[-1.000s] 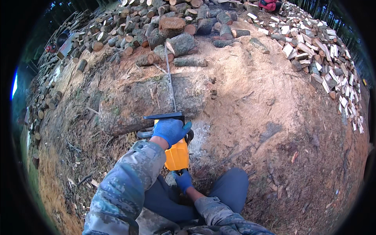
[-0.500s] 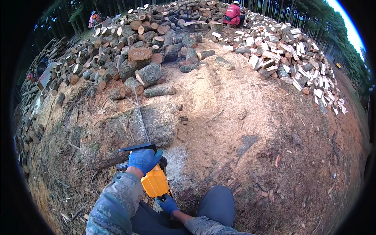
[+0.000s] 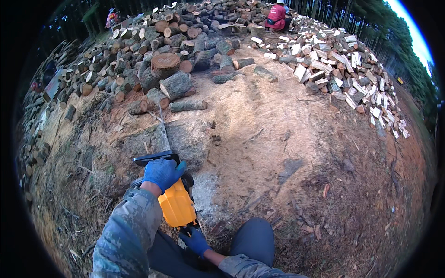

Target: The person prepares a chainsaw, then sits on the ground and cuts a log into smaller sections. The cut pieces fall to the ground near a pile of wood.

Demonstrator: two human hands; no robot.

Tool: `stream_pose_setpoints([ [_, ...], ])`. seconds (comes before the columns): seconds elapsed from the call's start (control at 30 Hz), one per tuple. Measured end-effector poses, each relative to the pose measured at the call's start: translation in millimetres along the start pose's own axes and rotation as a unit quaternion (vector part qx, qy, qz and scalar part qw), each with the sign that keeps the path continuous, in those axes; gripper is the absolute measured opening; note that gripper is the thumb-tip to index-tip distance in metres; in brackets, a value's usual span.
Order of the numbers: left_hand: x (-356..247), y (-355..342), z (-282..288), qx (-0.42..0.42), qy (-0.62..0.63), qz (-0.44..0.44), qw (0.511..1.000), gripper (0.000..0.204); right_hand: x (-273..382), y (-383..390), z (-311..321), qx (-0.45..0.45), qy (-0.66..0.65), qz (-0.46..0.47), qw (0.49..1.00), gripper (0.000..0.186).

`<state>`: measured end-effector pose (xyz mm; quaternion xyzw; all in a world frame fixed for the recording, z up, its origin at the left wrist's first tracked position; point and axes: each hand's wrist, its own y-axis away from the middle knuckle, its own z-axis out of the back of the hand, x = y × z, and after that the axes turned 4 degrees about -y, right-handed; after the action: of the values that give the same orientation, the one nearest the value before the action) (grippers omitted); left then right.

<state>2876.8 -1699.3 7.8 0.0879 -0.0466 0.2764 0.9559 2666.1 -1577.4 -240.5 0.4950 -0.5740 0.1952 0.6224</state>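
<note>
My left hand, in a blue glove, is closed on the top handle of a yellow chainsaw, just behind its black front guard. Lower down, my right hand, also gloved in blue, grips the rear handle between my knees. The long guide bar points forward over a thick lichen-covered log lying crosswise in front of me. I cannot tell whether the bar touches the bark.
Round logs are heaped ahead and to the left, split firewood at the right. Pale sawdust covers the ground between. A co-worker in red crouches at the back right; another person is at the far left back, trees behind.
Over the last second the view has tilted up, showing more of the background. The chainsaw and both hands have shifted leftward in view, and the front guard sits higher than half a second ago.
</note>
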Motion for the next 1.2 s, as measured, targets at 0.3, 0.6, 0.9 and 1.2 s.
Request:
stream_pose_setpoints([
  [0.3, 7, 12, -46, -0.017, 0.008, -0.028, 0.999, 0.056, -19, -7, 0, 0.015, 0.014, -0.055, 0.998, 0.051],
  [0.6, -11, 30, -56, 0.036, 0.033, 0.012, 0.999, 0.057, -64, -23, -11, -0.016, -0.002, -0.059, 0.998, 0.053],
  [0.9, -13, 30, -58, 0.001, 0.026, -0.012, 1.000, 0.055, -79, -39, -13, -0.013, -0.019, -0.037, 0.999, 0.051],
  [1.2, -1, 14, -39, -0.025, -0.013, -0.002, 1.000, 0.056, -50, -22, -6, 0.020, 0.021, -0.004, 1.000, 0.051],
])
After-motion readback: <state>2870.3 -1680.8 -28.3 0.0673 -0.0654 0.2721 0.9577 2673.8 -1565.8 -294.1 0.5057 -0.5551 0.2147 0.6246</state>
